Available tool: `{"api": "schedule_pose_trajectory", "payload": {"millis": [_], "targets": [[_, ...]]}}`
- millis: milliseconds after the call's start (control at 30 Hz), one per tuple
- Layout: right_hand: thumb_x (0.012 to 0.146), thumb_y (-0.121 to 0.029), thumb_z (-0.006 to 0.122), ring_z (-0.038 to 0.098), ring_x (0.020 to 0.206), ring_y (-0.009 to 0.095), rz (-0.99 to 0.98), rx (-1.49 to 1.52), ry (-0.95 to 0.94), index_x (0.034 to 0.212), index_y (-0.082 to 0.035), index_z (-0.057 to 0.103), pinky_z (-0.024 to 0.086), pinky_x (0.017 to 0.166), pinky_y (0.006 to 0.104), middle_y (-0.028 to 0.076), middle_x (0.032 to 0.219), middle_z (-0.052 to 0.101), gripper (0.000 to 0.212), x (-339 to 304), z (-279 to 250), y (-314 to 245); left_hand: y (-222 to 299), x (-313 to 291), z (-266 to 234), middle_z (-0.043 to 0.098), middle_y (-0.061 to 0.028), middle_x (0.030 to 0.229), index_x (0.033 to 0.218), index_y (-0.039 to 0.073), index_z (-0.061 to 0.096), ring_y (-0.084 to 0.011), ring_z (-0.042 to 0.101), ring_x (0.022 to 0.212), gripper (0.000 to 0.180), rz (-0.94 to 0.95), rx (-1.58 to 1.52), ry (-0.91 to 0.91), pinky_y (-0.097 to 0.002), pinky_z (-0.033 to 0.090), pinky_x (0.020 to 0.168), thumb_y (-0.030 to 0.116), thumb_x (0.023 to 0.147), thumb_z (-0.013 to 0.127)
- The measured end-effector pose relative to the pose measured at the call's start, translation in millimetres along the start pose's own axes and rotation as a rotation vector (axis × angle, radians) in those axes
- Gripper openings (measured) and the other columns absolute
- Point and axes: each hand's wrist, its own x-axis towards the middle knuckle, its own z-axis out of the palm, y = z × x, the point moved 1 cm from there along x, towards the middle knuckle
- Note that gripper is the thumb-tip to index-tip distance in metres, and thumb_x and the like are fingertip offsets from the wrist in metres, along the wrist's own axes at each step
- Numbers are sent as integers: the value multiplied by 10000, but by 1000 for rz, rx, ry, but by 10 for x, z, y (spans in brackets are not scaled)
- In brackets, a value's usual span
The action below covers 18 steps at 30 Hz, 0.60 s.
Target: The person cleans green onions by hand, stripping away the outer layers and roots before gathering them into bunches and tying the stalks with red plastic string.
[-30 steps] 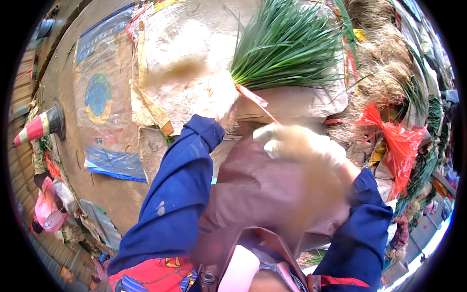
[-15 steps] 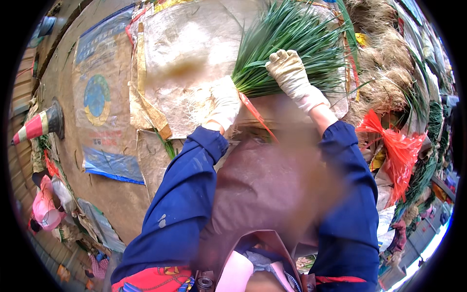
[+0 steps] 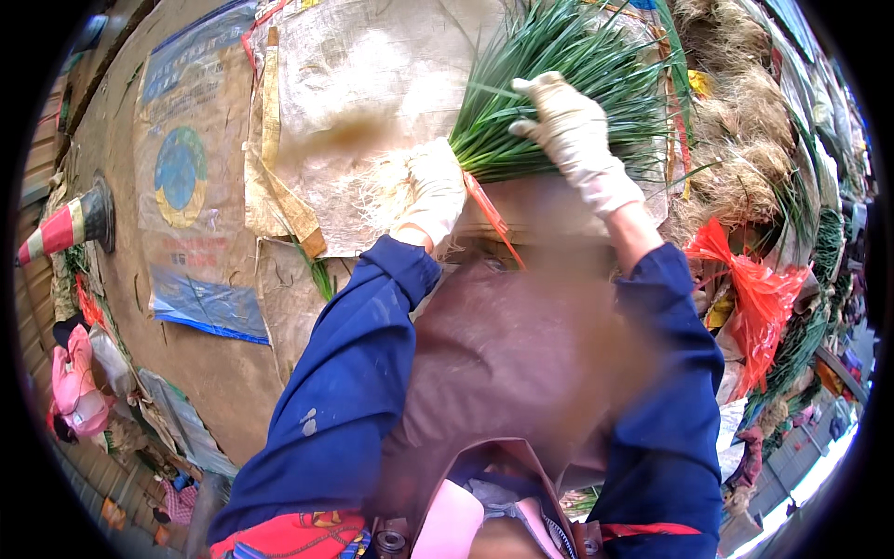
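This looks like a vegetable-packing place: leafy greens [image 3: 559, 51], rooted bundles [image 3: 740, 177] heaped right, printed sacking [image 3: 219, 247] and (at left) a traffic cone [image 3: 67, 231].

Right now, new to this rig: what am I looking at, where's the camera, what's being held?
There's no robot here: these are a person's own two hands, in off-white gloves. The view comes from the left of two fisheye cameras on their head, looking down, so straight edges bend. The left hand holds a green leafy bunch near its pale roots. The right hand is over the leaves, thumb and forefinger apart; I can't tell whether it touches them. A red strip hangs beside the left hand. The bunch lies on a pale sheet, with a printed sack to the left.
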Motion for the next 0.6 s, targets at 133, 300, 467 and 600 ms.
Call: {"api": "schedule_pose_trajectory", "payload": {"millis": [133, 300, 467, 600], "targets": [[788, -167, 610, 615, 624, 287, 2, -316, -87, 871, -51, 574, 517, 573, 371, 120, 706, 595, 147, 36, 543, 37, 62, 15, -14, 595, -168, 775, 866, 48, 555, -352, 587, 741, 240, 96, 64, 83, -447, 453, 657, 212, 705, 625], [822, -161, 552, 632, 634, 271, -58, -186, -200, 832, -103, 578, 513, 573, 379, 88, 693, 604, 64, -92, 409, -130, -8, -25, 63, 587, -182, 826, 894, 42, 551, -359, 577, 806, 314, 73, 84, 76, -449, 449, 705, 230, 668, 661], [818, -192, 587, 639, 688, 294, 117, -88, -443, 812, -107, 591, 496, 588, 410, 109, 725, 634, 85, -142, 457, -120, 26, -11, 72, 582, -183, 834, 919, 40, 546, -360, 573, 817, 338, 43, 92, 36, -451, 445, 723, 221, 661, 667], [870, -263, 551, 629, 706, 285, 322, 382, -297, 775, -117, 604, 485, 638, 374, 68, 696, 636, 182, -170, 464, -245, 30, -44, 87, 587, -184, 836, 920, 43, 549, -372, 575, 794, 299, 50, 63, 107, -455, 447, 712, 194, 682, 650]]}}
